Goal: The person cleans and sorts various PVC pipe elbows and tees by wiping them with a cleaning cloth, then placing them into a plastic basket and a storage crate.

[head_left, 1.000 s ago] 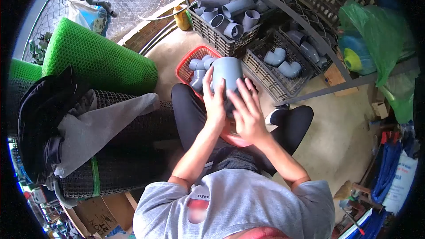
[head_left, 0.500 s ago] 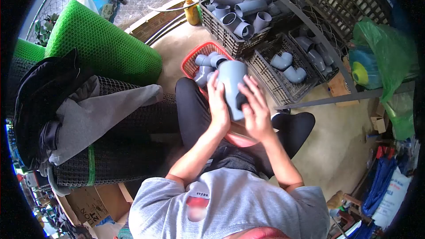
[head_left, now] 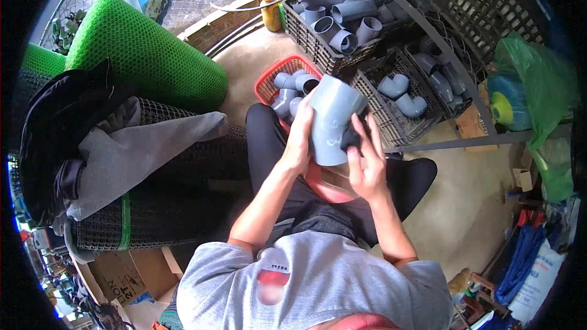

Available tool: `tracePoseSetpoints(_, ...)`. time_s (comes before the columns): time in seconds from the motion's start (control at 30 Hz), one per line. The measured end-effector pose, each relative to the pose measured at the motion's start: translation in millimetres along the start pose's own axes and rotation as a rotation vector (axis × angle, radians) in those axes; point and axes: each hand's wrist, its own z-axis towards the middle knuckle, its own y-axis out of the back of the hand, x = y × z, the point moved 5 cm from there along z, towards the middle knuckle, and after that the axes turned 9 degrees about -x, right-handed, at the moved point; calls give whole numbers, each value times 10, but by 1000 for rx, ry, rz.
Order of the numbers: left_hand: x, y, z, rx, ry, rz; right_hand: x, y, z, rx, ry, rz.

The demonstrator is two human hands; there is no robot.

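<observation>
In front of my lap, a grey plastic pipe fitting (head_left: 332, 116) is held up at a tilt between both hands. My left hand (head_left: 299, 137) wraps its left side. My right hand (head_left: 369, 165) is on the right, its fingers and thumb curled around a dark, cloth-like piece (head_left: 350, 139) pressed to the fitting's side; the fingers partly hide this piece. Just beyond my left hand stands a red basket (head_left: 265, 84) holding several grey pipe elbows (head_left: 287, 81). Below the fitting, a reddish basin-like container (head_left: 333, 192) shows between my legs.
Ahead, a black crate (head_left: 309, 41) is heaped with grey fittings. Another black crate (head_left: 397, 131) holds two elbows. A dark metal bar (head_left: 452, 145) crosses on the right. Green mesh rolls (head_left: 147, 55) and a grey cloth (head_left: 134, 159) lie to the left. A yellow bottle (head_left: 271, 15) stands behind the basket.
The fitting has turned so its upper end leans left and a side shows at right. My right hand has shifted right and slightly down; my left hand stays on the fitting.
</observation>
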Motion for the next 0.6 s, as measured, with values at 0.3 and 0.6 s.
tracePoseSetpoints(0.3,-368,-168,-196,218,-266,478,-410,138,223,-384,-346,484)
tracePoseSetpoints(0.6,-653,-374,-306,357,-925,1449,-349,354,255,-514,-342,636)
